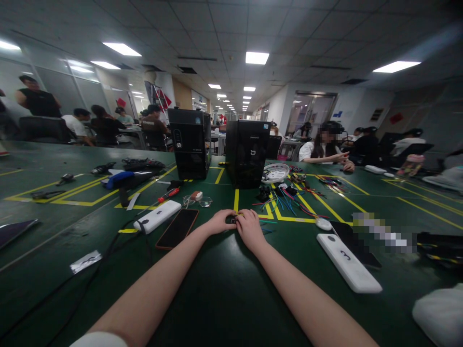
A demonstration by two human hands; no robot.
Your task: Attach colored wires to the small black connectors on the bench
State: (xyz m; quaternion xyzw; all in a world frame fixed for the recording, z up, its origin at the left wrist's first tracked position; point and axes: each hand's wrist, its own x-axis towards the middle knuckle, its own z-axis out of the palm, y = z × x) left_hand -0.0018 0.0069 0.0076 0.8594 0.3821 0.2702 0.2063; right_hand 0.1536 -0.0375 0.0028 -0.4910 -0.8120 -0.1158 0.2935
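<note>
My left hand (221,221) and my right hand (250,225) meet over the green table, in front of two black computer cases. Between the fingertips is a small dark piece (231,219), too small and too hidden to name. Both sets of fingers are bent and pinched around it. A smartphone (178,228) with an orange edge lies just left of my left hand. Several coloured wires (285,202) with black connectors (264,193) are spread beyond my right hand.
Two computer towers, one left (188,144) and one right (248,154), stand ahead. A white basket (275,172), a red screwdriver (168,194), glasses (202,201) and white power banks, left (157,217) and right (349,264), lie around. A co-worker (325,144) sits across the table.
</note>
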